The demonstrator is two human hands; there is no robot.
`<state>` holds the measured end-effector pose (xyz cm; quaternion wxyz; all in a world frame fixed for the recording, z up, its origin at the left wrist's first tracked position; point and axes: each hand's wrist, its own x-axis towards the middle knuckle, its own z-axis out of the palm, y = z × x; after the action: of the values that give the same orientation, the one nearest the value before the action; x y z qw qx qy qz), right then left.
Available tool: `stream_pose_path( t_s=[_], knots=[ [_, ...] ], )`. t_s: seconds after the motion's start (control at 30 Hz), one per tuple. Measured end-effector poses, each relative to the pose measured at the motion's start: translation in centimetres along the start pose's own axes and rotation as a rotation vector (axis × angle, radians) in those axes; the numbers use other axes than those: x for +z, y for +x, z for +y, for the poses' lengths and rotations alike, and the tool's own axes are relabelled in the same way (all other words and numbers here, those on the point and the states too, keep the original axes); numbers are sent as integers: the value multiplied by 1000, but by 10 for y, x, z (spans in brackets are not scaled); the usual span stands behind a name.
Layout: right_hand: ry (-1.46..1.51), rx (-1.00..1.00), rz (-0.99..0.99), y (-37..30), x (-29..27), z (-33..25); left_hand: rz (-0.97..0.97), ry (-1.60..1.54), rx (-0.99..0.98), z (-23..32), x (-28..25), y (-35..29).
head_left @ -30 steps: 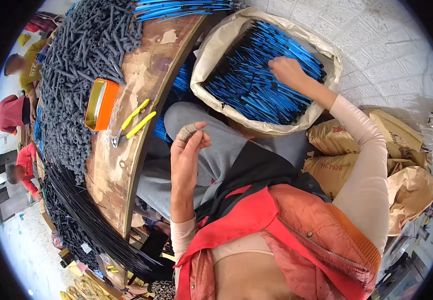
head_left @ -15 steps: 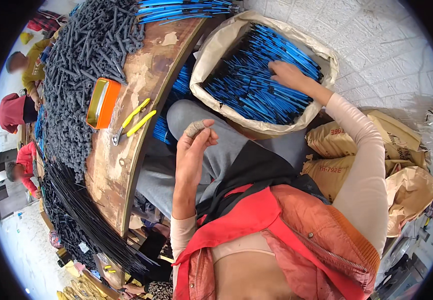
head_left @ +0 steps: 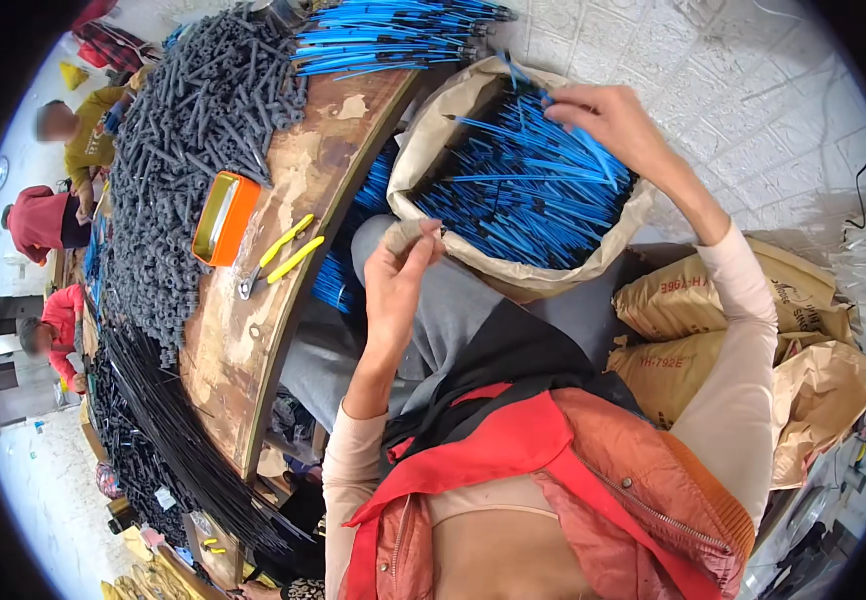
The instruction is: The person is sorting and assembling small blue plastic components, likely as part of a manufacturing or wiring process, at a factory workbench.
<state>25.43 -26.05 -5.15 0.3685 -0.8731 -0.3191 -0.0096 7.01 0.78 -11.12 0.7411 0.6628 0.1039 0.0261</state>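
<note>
Wooden counter point(head_left: 303, 190) at left, grey parts heaped along its far edge. Open sack point(head_left: 453, 110) of blue rods point(head_left: 523, 190) beside counter's right edge. Right hand point(head_left: 608, 115) inside sack, fingers pinching rods (a few). Left hand point(head_left: 398, 275) raised, fingers pressed together on small grey piece point(head_left: 408, 235).

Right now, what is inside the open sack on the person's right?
The sack is packed with thin blue rods lying lengthwise. The right hand reaches in, fingers among them. Whatever lies below the top layer is covered.
</note>
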Motion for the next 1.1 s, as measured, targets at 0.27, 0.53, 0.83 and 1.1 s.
stream_pose_path(
  t_s=[0.27,0.53,0.83,1.1],
  knots=[
    [-293,-201,-48,-7,-7,-31,-271,524,44,-3,-3,-3],
    [95,140,144,-64,-65,-39,-723,619,-272,-4,5,-13],
    [796,367,-69,-103,34,-71,-213,-44,-90,19,36,-17],
    [671,319,-134,-80,53,-60,-107,635,335,21,3,-24]
  ],
)
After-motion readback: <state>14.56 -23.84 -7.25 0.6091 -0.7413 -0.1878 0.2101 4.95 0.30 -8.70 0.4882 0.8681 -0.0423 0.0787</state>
